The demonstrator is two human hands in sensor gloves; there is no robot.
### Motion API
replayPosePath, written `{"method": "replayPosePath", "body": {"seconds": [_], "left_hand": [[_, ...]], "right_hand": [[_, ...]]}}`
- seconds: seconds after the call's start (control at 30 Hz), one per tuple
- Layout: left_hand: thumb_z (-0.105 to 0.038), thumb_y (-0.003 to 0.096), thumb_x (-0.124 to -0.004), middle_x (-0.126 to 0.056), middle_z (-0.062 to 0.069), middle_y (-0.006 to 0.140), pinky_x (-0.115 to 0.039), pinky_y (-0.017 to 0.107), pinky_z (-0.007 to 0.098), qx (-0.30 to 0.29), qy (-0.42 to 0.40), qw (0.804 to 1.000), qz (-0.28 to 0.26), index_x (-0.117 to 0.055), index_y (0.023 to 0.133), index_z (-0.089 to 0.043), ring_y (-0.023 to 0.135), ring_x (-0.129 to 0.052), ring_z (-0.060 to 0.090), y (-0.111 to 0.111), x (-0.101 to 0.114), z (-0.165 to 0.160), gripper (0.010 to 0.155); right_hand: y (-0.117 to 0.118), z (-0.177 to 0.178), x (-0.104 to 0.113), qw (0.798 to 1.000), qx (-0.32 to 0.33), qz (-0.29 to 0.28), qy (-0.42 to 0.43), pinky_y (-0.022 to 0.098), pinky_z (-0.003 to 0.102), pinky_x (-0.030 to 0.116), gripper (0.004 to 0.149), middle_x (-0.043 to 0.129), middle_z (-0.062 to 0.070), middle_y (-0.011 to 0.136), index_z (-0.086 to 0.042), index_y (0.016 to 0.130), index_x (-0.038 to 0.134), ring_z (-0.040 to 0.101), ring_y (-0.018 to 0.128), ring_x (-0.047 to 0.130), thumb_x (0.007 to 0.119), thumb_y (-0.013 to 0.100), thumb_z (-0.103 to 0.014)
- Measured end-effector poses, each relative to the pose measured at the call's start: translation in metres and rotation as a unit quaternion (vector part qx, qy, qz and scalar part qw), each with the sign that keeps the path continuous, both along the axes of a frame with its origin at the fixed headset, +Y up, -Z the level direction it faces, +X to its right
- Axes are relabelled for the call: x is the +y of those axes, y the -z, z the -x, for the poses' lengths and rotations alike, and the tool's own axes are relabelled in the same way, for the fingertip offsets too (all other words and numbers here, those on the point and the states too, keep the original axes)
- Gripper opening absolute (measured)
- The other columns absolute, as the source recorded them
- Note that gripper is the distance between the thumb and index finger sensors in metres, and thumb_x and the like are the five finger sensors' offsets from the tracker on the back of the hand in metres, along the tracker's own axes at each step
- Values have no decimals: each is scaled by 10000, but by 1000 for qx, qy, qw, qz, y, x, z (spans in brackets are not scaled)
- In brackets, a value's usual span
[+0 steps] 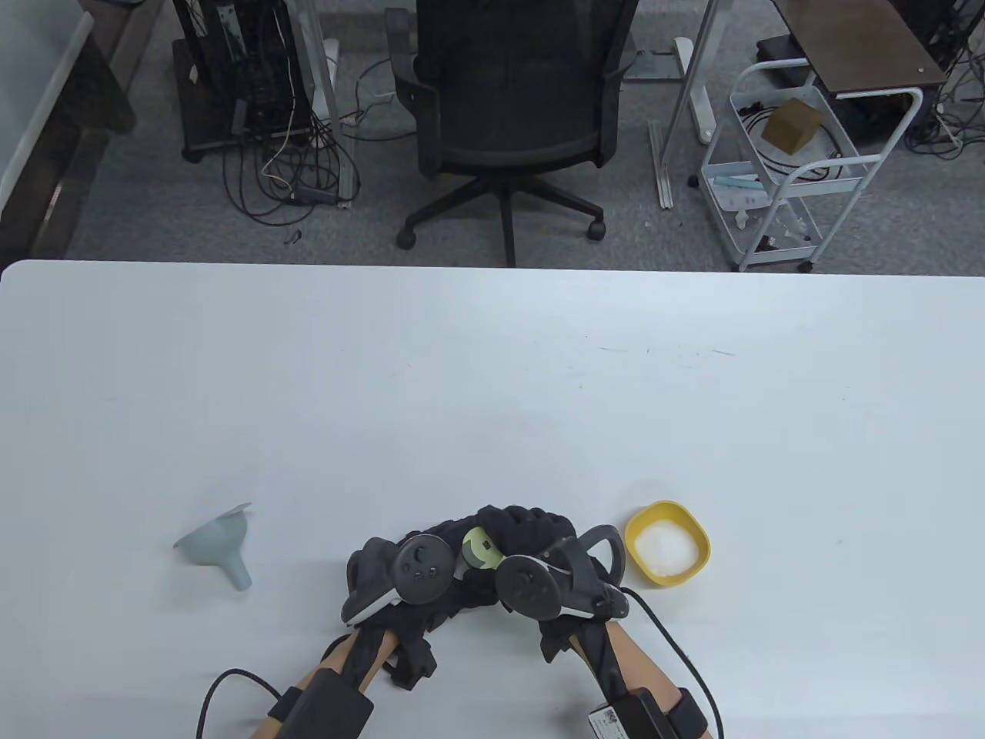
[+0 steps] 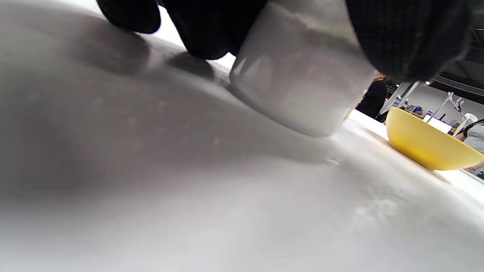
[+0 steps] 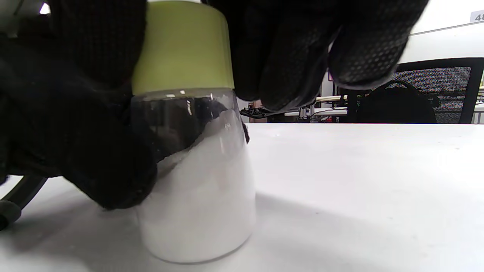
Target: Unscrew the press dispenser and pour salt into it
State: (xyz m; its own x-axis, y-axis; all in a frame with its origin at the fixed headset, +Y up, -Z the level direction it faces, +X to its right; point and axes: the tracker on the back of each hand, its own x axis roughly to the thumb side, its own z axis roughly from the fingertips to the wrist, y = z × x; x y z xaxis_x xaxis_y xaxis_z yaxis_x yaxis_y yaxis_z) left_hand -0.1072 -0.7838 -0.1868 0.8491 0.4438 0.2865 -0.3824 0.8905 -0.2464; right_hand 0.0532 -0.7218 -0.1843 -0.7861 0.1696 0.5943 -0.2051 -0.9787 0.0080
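The press dispenser is a clear glass jar (image 3: 196, 196) partly filled with white salt, with a pale green cap (image 3: 181, 49). It stands on the white table near the front edge; its cap (image 1: 481, 548) shows between both hands in the table view. My left hand (image 1: 400, 573) grips the jar body (image 2: 302, 79). My right hand (image 1: 539, 562) grips the green cap from above with its fingers (image 3: 287, 56) wrapped around it. A yellow bowl (image 1: 667, 543) of salt sits just right of my right hand; it also shows in the left wrist view (image 2: 423, 143).
A grey-blue funnel (image 1: 219, 548) lies on its side to the left of my hands. A black office chair (image 1: 508, 115) and a white cart (image 1: 793, 162) stand on the floor beyond the table's far edge.
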Motion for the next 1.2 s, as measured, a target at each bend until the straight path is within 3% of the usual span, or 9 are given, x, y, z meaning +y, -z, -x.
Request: {"method": "replayPosePath", "body": {"seconds": [0.4,0.5,0.63,0.73,0.83,0.9,1.07,1.2], "left_hand": [[-680,347,-865,-728,15,1142,-603,750,602,2,3,1000,8,-505,1144,-224,1060,-753,272,0,-1,1,987],[-680,350,-863,-724,14,1147,-600,750,601,1,3,1000,9,-501,1147,-220,1062,-747,277,1,-1,2,989],[-679,365,-850,-703,24,1160,-583,753,606,-1,4,1000,13,-481,1156,-213,1078,-723,291,0,-2,1,990],[-682,366,-846,-693,19,1166,-569,752,616,-1,5,1000,16,-474,1158,-217,1090,-698,322,0,-2,1,990],[-685,368,-841,-695,17,1165,-555,752,627,-1,6,1000,18,-471,1157,-218,1100,-671,369,0,-3,2,989],[-683,369,-840,-694,21,1166,-555,751,628,-1,6,1000,19,-471,1158,-214,1101,-668,371,0,-3,1,989],[-684,371,-837,-693,22,1168,-553,752,628,-2,6,1000,19,-456,1164,-214,1103,-666,369,0,-3,2,997],[-684,372,-836,-690,24,1170,-549,752,631,-2,6,1000,20,-456,1165,-212,1104,-662,373,0,-3,2,998]], "right_hand": [[6,-6,-8,996,41,47,60,612,721,673,774,744,216,1019,3,1082,635,467,876,776,816,511,-488],[6,-6,-9,992,53,85,75,616,757,637,763,678,265,1070,24,1115,582,529,923,706,803,539,-425],[4,-3,-4,988,62,137,37,626,805,554,825,457,446,1141,110,1178,393,659,957,554,740,606,-372],[1,-4,1,995,12,100,11,627,767,585,990,466,467,1114,153,1169,336,646,926,601,756,569,-512],[-4,-2,-3,998,-32,51,-16,607,696,658,1030,594,389,1041,143,1131,426,542,840,717,729,507,-618],[-5,0,-5,998,-51,19,-20,583,650,702,984,674,309,971,99,1090,498,459,770,777,712,490,-650],[-8,2,-7,998,-55,-28,2,533,566,771,876,773,212,848,49,1014,608,335,659,842,776,491,-632],[-6,0,-7,999,-14,-2,35,576,624,740,871,753,253,911,83,1054,578,384,728,833,830,513,-551]]}}
